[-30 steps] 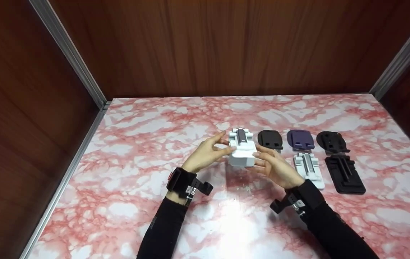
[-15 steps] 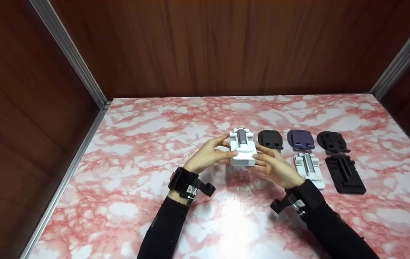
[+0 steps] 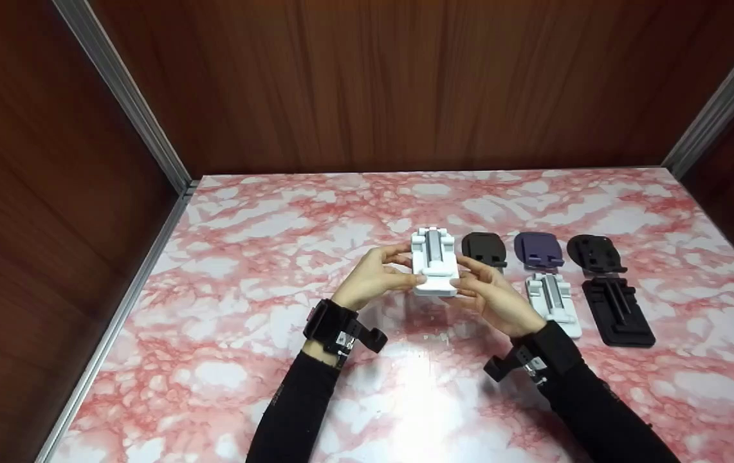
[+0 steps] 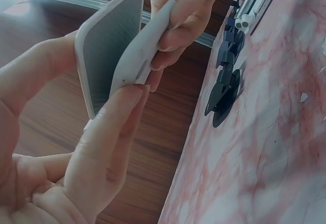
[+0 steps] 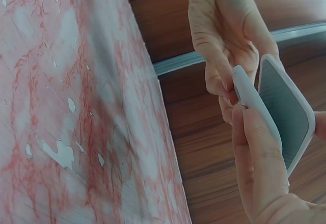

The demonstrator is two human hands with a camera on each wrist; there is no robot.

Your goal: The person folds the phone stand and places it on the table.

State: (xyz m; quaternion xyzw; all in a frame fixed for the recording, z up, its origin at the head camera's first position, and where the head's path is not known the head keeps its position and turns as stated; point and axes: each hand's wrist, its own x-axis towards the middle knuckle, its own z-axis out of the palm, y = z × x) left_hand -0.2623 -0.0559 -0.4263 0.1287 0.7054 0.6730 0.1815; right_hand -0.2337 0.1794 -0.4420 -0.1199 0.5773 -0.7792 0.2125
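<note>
A white folding phone stand [image 3: 434, 263] is held up over the table between both hands. My left hand [image 3: 370, 280] grips its left side, thumb on the front lower corner and fingers behind. From the other side my right hand [image 3: 494, 297] pinches it in a similar way. In the left wrist view, a plate with a grey pad [image 4: 114, 46] and a white base plate [image 4: 140, 53] stand at a narrow angle, with a gap between them. The right wrist view shows the same grey pad [image 5: 285, 112] facing the white base plate [image 5: 254, 99].
To the right lie a black stand [image 3: 484, 249], a purple stand [image 3: 538, 249] and another black one [image 3: 595, 253] in a row. Nearer are a folded white stand [image 3: 553, 303] and a black stand [image 3: 617, 312]. Wooden panels [image 3: 405, 83] enclose the marbled table [image 3: 264, 257].
The phone stand's plates have come closer together, and its upper plate faces the head camera more fully. My left hand has shifted slightly down and right; my right hand has barely moved.
</note>
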